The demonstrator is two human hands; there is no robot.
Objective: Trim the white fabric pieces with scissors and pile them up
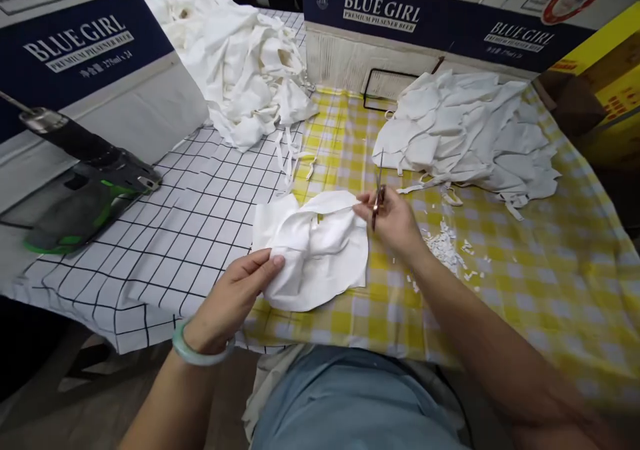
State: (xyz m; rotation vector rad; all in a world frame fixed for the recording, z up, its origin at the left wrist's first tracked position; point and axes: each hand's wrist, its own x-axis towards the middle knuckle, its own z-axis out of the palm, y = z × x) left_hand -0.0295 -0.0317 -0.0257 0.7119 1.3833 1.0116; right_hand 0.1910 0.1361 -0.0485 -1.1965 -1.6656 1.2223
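Note:
A white cloth piece (325,270) with a small gap in its middle is spread between my hands, over the front of the table. My left hand (245,278) pinches its left edge between thumb and fingers. With the fingertips of my right hand (395,223) I grip the cloth's upper right edge. Small scissors (379,203) are held in that same hand, their blades pointing up and away from me. Small white clippings (444,247) lie scattered just right of my right wrist.
A layered pile of white cloth pieces (460,130) lies at the right. A larger crumpled white heap (225,63) rises at the back left. Beer cartons stand behind (425,10) and at the left (100,43). A power drill (85,170) sits at the far left.

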